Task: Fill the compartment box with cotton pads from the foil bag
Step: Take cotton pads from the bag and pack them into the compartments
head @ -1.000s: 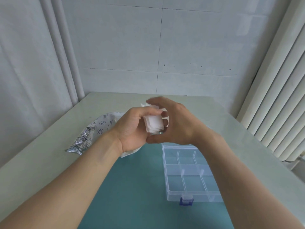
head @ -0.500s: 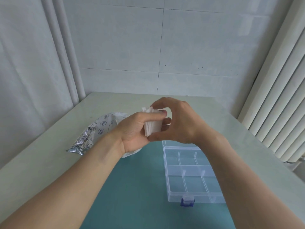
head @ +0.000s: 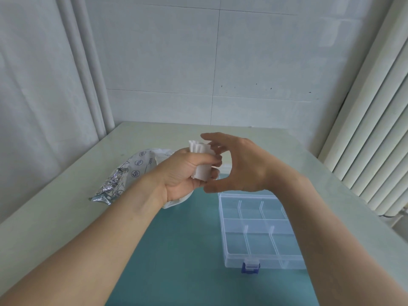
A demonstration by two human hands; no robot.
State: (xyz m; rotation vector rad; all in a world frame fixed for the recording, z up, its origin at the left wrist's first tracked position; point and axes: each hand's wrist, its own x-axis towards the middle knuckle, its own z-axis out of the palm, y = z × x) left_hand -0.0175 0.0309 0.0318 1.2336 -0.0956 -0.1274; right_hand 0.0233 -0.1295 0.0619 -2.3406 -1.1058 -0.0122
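Cotton pads (head: 202, 161) sit stacked in the left hand (head: 183, 173), fingers curled round them, above the foil bag (head: 123, 175). Right hand (head: 238, 166) curves loosely, perhaps touching them, over the compartment box (head: 260, 235).

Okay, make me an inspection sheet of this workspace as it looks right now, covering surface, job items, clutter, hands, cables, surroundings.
Surface: pale table with a teal mat on its near part.
Job's things: stack of cotton pads held above the table; foil bag lying at left behind the left hand; clear compartment box on the mat at right, lid open, visible compartments empty, blue latch at its near edge.
Clutter: nothing seen.
Hands: left hand grips the pad stack; right hand beside it with fingers curved around the stack's top, contact unclear.
Cables: nothing seen.
Surroundings: tiled wall behind, curtain at left, ribbed radiator at right.
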